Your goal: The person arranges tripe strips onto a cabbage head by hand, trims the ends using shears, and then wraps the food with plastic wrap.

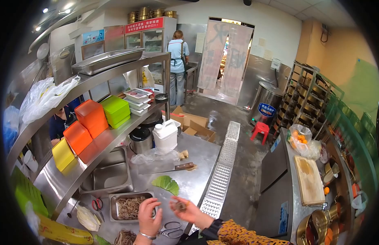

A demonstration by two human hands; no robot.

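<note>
Both hands hover over the steel counter (197, 179): the left hand (148, 212), fingers curled, rests at the rim of one rectangular steel pan of brown shreds (130, 206), while the right hand (187, 210) pinches a small brown piece (180, 205). Two pairs of scissors lie nearby: red-handled scissors (98, 204) and grey-handled scissors (171, 229). The red sign's writing (143, 25) is unreadable.

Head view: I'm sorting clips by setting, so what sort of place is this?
Most likely a restaurant's prep kitchen: a stainless steel counter with a cleaver, a steel pan of shredded food, and a tall tray rack.
</note>
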